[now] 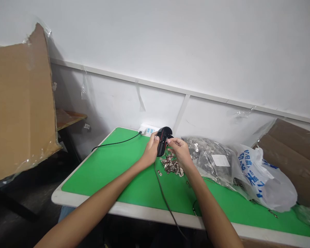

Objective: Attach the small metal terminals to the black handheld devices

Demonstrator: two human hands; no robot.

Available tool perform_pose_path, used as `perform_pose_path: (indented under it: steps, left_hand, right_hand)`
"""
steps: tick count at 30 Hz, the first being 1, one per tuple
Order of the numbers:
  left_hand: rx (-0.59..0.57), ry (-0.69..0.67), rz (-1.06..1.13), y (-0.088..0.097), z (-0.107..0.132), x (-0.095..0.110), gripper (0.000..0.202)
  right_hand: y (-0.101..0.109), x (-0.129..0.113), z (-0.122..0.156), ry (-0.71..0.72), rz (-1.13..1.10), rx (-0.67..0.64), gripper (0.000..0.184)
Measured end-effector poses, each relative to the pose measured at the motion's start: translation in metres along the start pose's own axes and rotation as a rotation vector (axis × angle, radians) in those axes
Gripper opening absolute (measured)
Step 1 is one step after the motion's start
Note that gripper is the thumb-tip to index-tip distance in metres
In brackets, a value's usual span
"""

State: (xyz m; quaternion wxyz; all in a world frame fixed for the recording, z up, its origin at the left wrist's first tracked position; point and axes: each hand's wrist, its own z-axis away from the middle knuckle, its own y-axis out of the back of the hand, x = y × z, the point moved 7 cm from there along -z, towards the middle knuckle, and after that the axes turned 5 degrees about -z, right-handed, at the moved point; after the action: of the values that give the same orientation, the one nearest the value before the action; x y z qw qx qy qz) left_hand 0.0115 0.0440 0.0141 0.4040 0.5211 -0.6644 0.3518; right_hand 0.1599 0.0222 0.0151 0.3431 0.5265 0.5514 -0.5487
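My left hand [151,148] is wrapped round a black rounded device with red trim [161,144], holding it tilted up above the table. At the device's right side, the thumb and fingertips of my right hand [180,150] are pinched together. Whatever sits between those fingertips is too small to make out. Just below the hands lies a loose pile of small shiny metal pieces [172,166], partly covered by my right hand. A dark cord [162,193] runs from below the device over the table's front edge.
A white power strip [150,129] with a plugged-in black cable [116,142] stands at the wall. Clear bags of metal parts [209,155] and a white plastic bag [263,182] lie right on the green tabletop [100,172]. Cardboard [18,103] stands left, more cardboard [294,155] right.
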Motion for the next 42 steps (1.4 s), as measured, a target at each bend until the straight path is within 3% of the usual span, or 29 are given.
perform_pose_path:
  steps: [14, 33, 36, 42]
  left_hand:
    - [-0.064, -0.007, -0.047, -0.004, 0.002, -0.003, 0.062]
    - [-0.063, -0.051, -0.102, -0.003, 0.001, -0.002, 0.059]
    - [-0.055, -0.049, -0.112, -0.003, 0.002, -0.001, 0.059]
    - [-0.045, -0.063, -0.086, -0.003, 0.002, 0.001, 0.061]
  right_hand:
    - [-0.001, -0.006, 0.001, 0.048, 0.061, 0.015, 0.046]
    - [-0.005, 0.002, 0.001, 0.015, -0.085, 0.012, 0.044]
    - [-0.004, -0.001, 0.001, 0.081, -0.047, 0.042, 0.045]
    - [-0.008, -0.02, 0.01, 0.386, 0.228, 0.089, 0.029]
